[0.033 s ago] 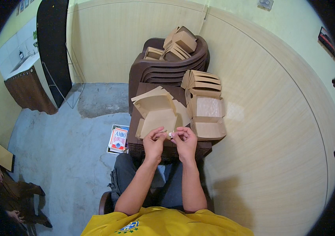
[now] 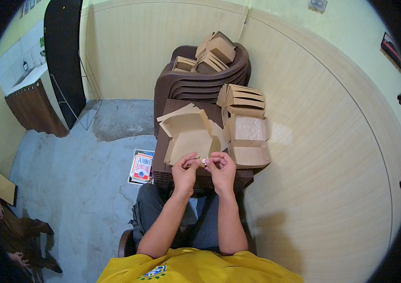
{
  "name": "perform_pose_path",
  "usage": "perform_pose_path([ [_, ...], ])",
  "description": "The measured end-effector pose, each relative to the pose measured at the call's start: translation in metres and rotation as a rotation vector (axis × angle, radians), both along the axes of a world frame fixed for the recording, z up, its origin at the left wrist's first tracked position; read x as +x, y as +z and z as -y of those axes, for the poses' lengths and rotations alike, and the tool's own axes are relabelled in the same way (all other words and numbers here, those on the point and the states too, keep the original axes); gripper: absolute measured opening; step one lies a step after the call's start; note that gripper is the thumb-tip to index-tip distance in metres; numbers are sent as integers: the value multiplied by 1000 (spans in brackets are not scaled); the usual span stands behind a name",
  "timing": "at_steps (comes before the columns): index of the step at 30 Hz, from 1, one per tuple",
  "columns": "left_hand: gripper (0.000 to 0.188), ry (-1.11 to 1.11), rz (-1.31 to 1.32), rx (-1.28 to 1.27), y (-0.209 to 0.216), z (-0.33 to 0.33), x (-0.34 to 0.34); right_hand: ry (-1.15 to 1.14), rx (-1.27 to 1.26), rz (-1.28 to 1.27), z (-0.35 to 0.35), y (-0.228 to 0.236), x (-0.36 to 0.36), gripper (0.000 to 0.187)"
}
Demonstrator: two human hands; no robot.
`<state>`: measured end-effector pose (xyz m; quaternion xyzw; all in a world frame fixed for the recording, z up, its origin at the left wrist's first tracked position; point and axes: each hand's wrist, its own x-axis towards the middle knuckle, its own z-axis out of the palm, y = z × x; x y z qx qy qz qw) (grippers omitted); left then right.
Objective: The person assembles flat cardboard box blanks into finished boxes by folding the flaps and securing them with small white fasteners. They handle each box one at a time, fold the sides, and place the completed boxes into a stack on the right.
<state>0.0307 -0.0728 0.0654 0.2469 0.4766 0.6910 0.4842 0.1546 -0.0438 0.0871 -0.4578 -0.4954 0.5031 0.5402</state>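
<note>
A brown cardboard box [image 2: 188, 144] lies unfolded with its lid raised, on a dark brown woven table in front of me. My left hand [image 2: 185, 172] is closed, thumb and fingertips pinching at the box's near edge. Beside it, my right hand [image 2: 222, 170] is closed too, its fingertips pressed together at the same edge. A small white piece [image 2: 204, 161] shows between the fingertips of both hands; its kind is too small to make out. The box's near right corner is partly hidden by my fingers.
Nested open cardboard boxes [image 2: 247, 141] stand to the right of the table, by the wall. More boxes [image 2: 214, 52] sit on stacked brown chairs [image 2: 196, 87] behind. On the floor at left is a tray of printed packs [image 2: 141, 167]. Another person [image 2: 21, 231] is at far left.
The unfolded box has shifted very slightly to the right and its lid has tilted a little. Both hands stay at its near edge.
</note>
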Motion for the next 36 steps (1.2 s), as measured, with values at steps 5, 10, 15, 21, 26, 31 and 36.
perform_pose_path([
  [5, 29, -19, 138, 30, -7, -1, 11, -19, 148, 240, -4, 4, 2, 24],
  [10, 27, -42, 69, 44, 1, -10, 5, -42, 230, 360, 0, 17, -1, 22],
  [15, 26, 5, -241, 59, 11, -10, 4, -44, 252, 324, -2, 21, -6, 21],
  [21, 28, -80, -103, 127, 5, -16, -4, -68, 210, 363, -6, 18, -5, 19],
  [26, 24, -124, 71, 150, -1, -18, -5, -98, 250, 440, -4, 23, -7, 18],
  [31, 26, -69, 137, 73, -1, -20, -1, -116, 372, 486, -2, 30, -11, 20],
  [36, 27, -25, 126, 13, -1, -17, 3, -149, 507, 540, 0, 35, -16, 20],
])
